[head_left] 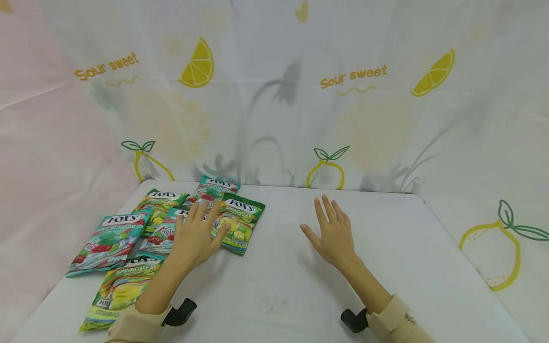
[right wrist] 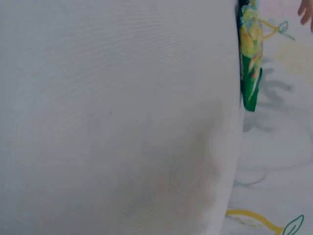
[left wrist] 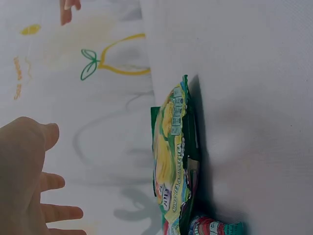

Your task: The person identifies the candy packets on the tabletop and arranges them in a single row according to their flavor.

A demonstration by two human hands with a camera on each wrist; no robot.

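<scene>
Palm down with fingers spread, my left hand hovers over the candy bags on the left and holds nothing. Closest to it is a green Fox's Spring Tea candy bag, which the left wrist view shows lying on the table beyond the thumb. Partly covered by the hand is a teal Fox's candy bag. My right hand is raised above the white table with straight fingers and nothing in it. In the right wrist view the right hand does not appear; the green bag's edge shows at the top.
Further bags lie around: a teal one at far left, a yellow-green one in front, another yellow-green one and a teal one behind. A lemon-print cloth hangs behind the white table.
</scene>
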